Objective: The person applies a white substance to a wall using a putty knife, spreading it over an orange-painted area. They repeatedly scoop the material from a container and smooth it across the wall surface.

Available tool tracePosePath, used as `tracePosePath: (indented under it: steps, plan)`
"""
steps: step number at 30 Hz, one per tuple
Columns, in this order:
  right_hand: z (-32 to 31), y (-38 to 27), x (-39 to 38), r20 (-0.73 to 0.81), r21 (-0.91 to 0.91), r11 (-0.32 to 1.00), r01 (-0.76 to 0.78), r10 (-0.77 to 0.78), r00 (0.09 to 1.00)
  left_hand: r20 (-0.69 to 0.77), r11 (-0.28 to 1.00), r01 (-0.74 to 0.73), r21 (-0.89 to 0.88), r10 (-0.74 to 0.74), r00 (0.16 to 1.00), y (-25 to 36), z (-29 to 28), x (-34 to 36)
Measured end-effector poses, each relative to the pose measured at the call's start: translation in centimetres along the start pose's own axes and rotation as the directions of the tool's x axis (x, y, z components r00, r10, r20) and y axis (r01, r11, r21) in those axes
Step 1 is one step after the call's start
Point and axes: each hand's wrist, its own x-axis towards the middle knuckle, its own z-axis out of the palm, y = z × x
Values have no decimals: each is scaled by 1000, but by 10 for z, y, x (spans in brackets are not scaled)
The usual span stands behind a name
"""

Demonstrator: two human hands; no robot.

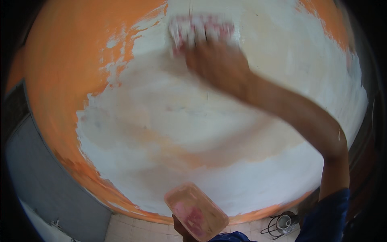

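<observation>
My right hand (pixel 217 64) is raised against the upper part of a wall (pixel 193 133), blurred by motion. Its fingers grip a wide, flat, pink-and-white thing (pixel 219 27) laid on the wall; whether this is a cloth, a sponge or a coated blade I cannot make out. White coating spreads over the wall's middle, with orange paint (pixel 68 92) left around it in ragged edges. Low in front of me, my left hand (pixel 180 229) holds a shallow, rounded rectangular plastic container (pixel 197 211) by its side, mostly hidden behind it. Pink smears stain the container.
A grey door (pixel 52 161) with a metal latch (pixel 56 224) stands at the left. Pale floor tiles (pixel 133 230) run along the wall's foot. At the lower right, a pale round vessel (pixel 284 221) sits by a dark wire stand (pixel 269 228).
</observation>
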Motion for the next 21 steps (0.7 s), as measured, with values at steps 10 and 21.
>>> tracePosePath:
  steps: [10,21]
  plan:
    - [-48,-7,-24,-216,-147,986,81,-112,970,-24,958,-105,267,115,993,16,11,-2]
    - [10,-18,-33,-26,-434,859,273,-315,949,19,993,-28,119,26,999,13,11,0]
